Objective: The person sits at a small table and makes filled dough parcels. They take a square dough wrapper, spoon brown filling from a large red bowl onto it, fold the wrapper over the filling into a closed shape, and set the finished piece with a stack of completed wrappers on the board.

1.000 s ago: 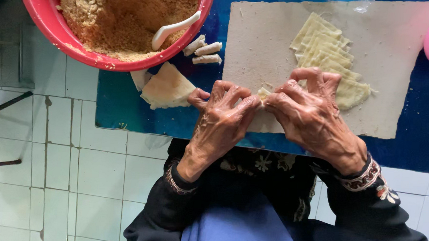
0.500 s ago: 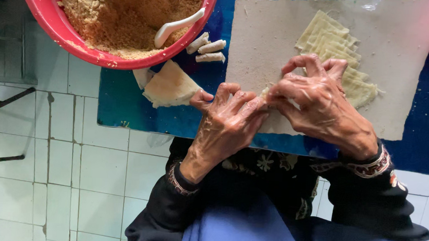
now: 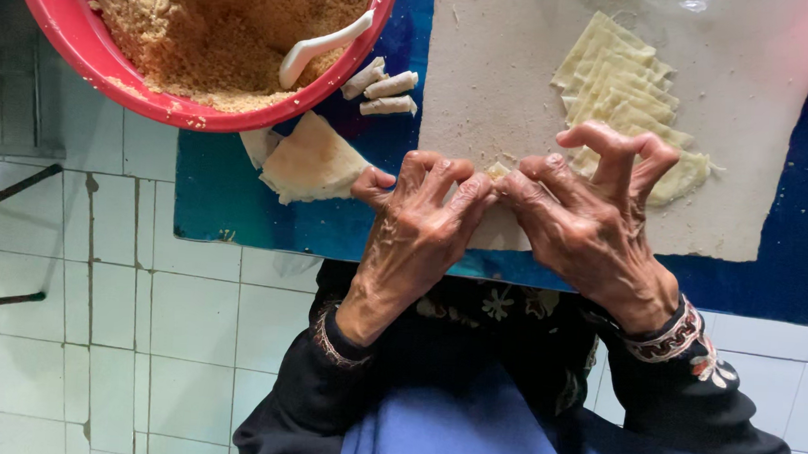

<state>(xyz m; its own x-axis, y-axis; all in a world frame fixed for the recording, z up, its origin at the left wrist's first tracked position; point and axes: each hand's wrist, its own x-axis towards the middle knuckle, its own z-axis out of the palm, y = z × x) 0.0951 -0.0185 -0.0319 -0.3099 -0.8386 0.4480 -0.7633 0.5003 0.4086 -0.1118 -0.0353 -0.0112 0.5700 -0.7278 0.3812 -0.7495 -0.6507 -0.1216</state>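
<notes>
Both hands are pinched in on one small pale wrapper roll (image 3: 497,171) right at the near edge of the grey board (image 3: 488,83). The left hand (image 3: 418,223) has its fingers (image 3: 444,178) curled tight over the left end, and the right hand (image 3: 582,219) has thumb and forefinger closed on the right end, with its other fingers arched up loose. Only a sliver of the roll peeks out between the fingertips, so I can't tell how far it's rolled.

From the hands, the stack of flat wrappers (image 3: 622,100) is up at about 1 o'clock on the board. Three finished little rolls (image 3: 381,90) lie at 11 o'clock on the blue desk (image 3: 237,198), just beside the red bowl (image 3: 187,102) of crumbly brown filling, which has a white spoon (image 3: 326,49) stuck in it. A folded wrapper piece (image 3: 315,161) lies at 9 o'clock, just under the bowl's rim.

My take on doing this bit well: keep even pressure from both sides so the filling doesn't squeeze out an end, tuck the ends in before the last turn, and roll snug but not so hard that the thin sheet tears.
</notes>
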